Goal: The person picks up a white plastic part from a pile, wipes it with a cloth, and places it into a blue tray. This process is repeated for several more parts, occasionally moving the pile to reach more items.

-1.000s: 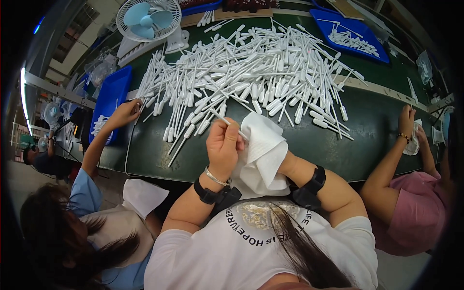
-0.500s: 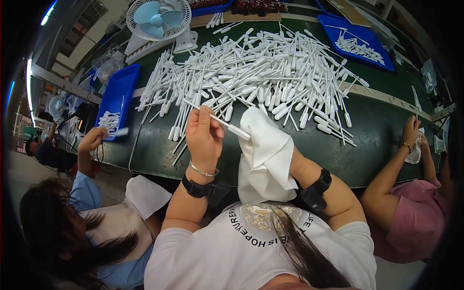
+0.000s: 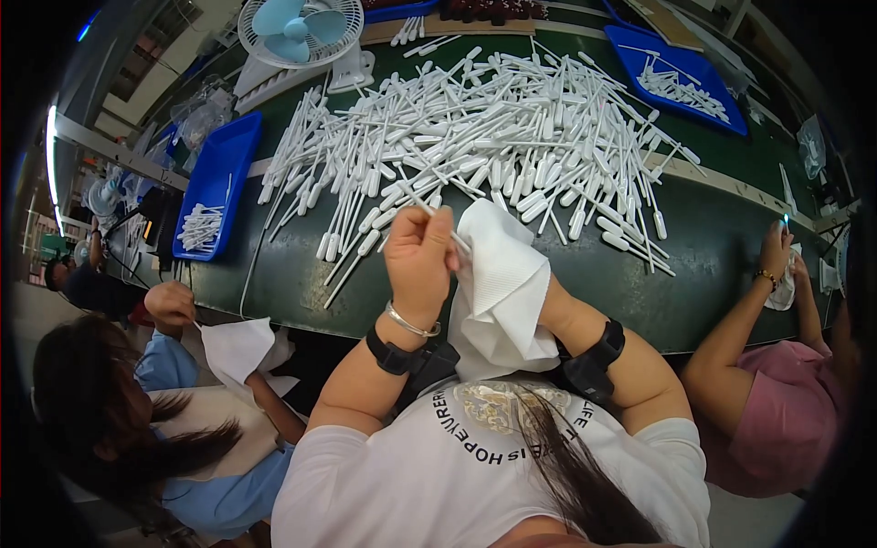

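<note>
My left hand pinches a thin white plastic pipette, with its narrow end pointing up and left. The pipette's other end goes into the folds of a white cloth. That cloth drapes over my right hand, hiding its fingers; only the wrist side shows. The cloth is bunched around the pipette's end, so its bulb is out of sight. Just beyond my hands lies a big heap of white pipettes, bulbs and stems pointing many ways, on the green tabletop.
Blue trays holding pipettes stand at left and far right. A fan sits at the far left. A co-worker's hand is at left beside a white cloth; another co-worker's hands are at right.
My left hand has moved right and slightly down, and the pipette's bulb end has gone into the cloth. The left co-worker's hand has drawn back from the tray to a cloth.
</note>
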Tool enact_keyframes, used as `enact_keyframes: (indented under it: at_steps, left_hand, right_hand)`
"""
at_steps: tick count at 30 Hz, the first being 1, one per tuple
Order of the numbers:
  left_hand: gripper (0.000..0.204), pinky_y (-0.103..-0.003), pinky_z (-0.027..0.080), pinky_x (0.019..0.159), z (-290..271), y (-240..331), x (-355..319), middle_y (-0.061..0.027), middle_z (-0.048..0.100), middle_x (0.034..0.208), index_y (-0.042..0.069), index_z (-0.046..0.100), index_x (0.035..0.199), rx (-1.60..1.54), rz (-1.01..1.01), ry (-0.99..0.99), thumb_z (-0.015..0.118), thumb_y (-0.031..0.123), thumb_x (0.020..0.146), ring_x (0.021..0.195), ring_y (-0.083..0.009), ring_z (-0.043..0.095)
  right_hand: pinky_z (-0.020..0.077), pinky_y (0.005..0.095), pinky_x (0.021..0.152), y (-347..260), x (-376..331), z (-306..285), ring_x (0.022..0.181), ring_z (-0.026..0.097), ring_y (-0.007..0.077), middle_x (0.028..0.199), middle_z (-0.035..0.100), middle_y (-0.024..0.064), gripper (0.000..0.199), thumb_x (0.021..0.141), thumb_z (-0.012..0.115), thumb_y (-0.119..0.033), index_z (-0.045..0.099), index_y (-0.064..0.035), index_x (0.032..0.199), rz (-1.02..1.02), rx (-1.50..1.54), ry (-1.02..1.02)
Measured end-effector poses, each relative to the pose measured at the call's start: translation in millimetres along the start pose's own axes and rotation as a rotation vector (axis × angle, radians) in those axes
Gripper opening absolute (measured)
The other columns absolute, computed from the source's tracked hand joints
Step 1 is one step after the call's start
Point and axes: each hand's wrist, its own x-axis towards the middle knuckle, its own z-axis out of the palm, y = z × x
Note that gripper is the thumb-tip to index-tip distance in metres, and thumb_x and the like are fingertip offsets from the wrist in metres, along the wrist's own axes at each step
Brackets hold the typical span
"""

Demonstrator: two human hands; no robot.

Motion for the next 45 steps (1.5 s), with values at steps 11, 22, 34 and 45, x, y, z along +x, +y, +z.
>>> enact_keyframes:
  at_steps: [11,22,34,45]
  left_hand:
    - [0.013,-0.016,0.031,0.039,2,11,3,0.0014,0.049,0.058,0.004,0.05,0.079,0.258,-0.171,-0.258,0.053,0.015,0.084,0.044,-0.0028,0.041]
    - [0.018,-0.018,0.033,0.041,-17,13,13,-0.0017,0.045,0.059,0.005,0.047,0.077,-0.071,-0.094,-0.105,0.048,0.019,0.087,0.044,-0.0079,0.04]
    - [0.01,-0.02,0.038,0.048,9,-7,-21,-0.003,0.049,0.067,0.003,0.05,0.09,0.563,0.167,-0.306,0.053,0.009,0.083,0.052,-0.0078,0.046]
    - [0.019,-0.029,0.044,0.063,38,19,37,-0.0099,0.053,0.084,0.003,0.052,0.091,1.193,0.812,-0.926,0.058,0.001,0.073,0.073,-0.017,0.053]
  right_hand:
    - [0.0428,0.0259,0.075,-12,2,-4,0.086,0.051,0.0124,0.097,0.053,0.0057,0.033,0.079,0.056,-0.011,0.048,-0.0042,0.11,0.061,0.285,-0.118]
    - [0.0447,0.0228,0.073,6,3,-13,0.085,0.052,0.0111,0.096,0.054,0.005,0.026,0.083,0.052,-0.011,0.05,-0.0017,0.108,0.098,0.195,0.038]
    - [0.0442,0.0245,0.073,-6,-2,-13,0.087,0.051,0.0105,0.098,0.053,0.0049,0.031,0.081,0.053,-0.009,0.047,-0.0023,0.11,0.303,0.611,0.158]
    - [0.0437,0.0228,0.066,-10,5,-26,0.081,0.049,0.0093,0.094,0.051,0.0036,0.026,0.08,0.047,-0.002,0.046,-0.0024,0.106,0.174,0.524,0.234]
